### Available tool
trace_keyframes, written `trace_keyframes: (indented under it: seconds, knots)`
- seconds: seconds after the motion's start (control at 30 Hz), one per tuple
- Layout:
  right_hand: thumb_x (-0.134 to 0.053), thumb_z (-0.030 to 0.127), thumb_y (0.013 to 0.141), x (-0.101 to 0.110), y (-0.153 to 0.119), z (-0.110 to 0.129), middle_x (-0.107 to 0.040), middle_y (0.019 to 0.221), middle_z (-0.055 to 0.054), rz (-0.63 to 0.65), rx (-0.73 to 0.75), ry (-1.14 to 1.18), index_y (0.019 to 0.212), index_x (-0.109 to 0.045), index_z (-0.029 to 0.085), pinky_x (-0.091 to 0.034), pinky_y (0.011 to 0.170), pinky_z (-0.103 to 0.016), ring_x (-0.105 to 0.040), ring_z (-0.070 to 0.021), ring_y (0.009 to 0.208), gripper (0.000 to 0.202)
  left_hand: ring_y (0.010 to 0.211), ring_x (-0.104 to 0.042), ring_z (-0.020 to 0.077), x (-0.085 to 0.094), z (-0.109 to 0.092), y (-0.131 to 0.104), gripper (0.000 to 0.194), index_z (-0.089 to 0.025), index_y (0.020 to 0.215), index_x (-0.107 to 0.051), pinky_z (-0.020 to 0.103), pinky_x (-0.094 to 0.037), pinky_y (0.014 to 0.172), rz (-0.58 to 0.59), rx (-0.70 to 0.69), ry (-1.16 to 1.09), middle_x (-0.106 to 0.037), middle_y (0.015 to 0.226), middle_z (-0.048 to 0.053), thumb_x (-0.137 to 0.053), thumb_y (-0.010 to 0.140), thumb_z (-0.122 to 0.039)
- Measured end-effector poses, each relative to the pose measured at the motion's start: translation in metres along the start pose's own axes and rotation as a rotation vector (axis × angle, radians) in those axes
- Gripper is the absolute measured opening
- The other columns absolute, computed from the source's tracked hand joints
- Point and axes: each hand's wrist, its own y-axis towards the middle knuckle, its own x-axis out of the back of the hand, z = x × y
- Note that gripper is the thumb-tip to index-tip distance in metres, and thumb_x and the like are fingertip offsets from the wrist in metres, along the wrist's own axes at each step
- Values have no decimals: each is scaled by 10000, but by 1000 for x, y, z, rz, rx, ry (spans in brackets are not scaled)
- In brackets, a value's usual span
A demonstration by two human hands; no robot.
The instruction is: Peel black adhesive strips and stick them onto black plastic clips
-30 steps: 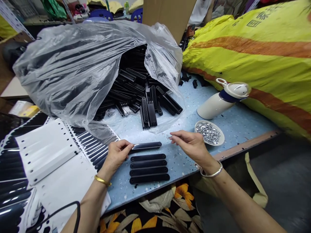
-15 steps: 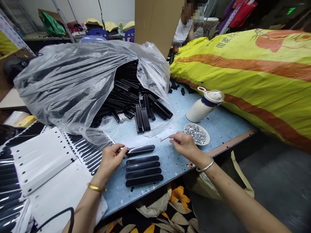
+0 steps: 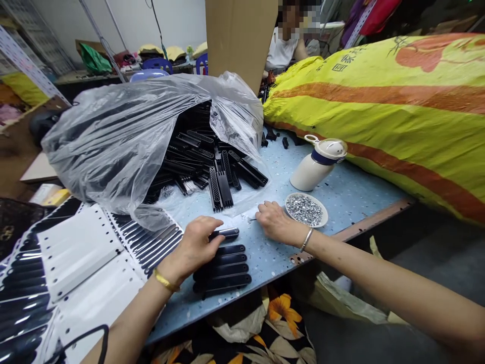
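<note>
My left hand [image 3: 199,241] pinches the left end of a glossy black strip [image 3: 229,233] with rounded ends and a small hole near its right end. Just below it several matching black strips [image 3: 223,268] lie side by side on the table, partly behind my left hand. My right hand [image 3: 272,222] is closed round a thin, needle-like tool [image 3: 252,220], its tip close to the tabletop right of the strip; the exact kind is hard to make out. Beside that hand stands a white bowl [image 3: 324,216] full of tiny shiny silver pieces [image 3: 304,209].
A clear plastic bag [image 3: 113,131] spills black slotted parts [image 3: 220,182] behind my hands. White sheets [image 3: 79,247] with rows of black strips lie left. A white lidded cup [image 3: 312,169] and a big yellow sack [image 3: 397,131] stand right. Another person [image 3: 282,50] sits beyond.
My left hand has moved right and now covers more of the strip. My right hand has moved slightly left, its fingers curled down closer to the table, the thin tool still held.
</note>
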Motion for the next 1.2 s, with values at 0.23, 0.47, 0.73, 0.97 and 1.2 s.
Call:
trace_keyframes:
  seconds: [0.23,0.47,0.73,0.97,1.2]
  knots:
    - [-452,41,868,-3,-25,9,-686,855,-98,-125,12,268,986,-654,116,-441,658,-297,-622,-204,736,246,887,-679,270,-31,-1,25,237,-184,919,-726,354,-516,799,252,61,158,-751,910,87,-783,716,-294]
    - [-511,104,866,0,-23,18,-656,749,-48,-296,68,707,789,-670,175,-495,638,-288,-613,-173,671,191,850,-675,245,-39,1,23,77,-189,846,-739,335,-485,787,345,80,92,-756,851,76,-677,801,-199]
    - [-472,80,881,-1,-11,24,-653,755,-46,-338,133,757,894,-696,168,-495,642,-275,-614,-162,679,241,871,-688,244,-42,4,21,84,-195,861,-747,338,-496,804,354,83,56,-765,876,69,-693,796,-195]
    - [-547,105,835,-3,-8,32,-614,664,-5,-318,29,850,737,-643,179,-446,571,-239,-563,-127,591,157,877,-684,248,-39,-1,23,92,-165,885,-750,341,-500,810,399,116,82,-763,882,85,-699,809,-173]
    - [-539,120,845,-7,-5,34,-614,651,0,-305,15,859,723,-640,187,-432,579,-241,-555,-127,590,172,892,-684,254,-38,-4,25,110,-148,909,-754,343,-502,821,422,135,98,-761,892,97,-702,816,-173]
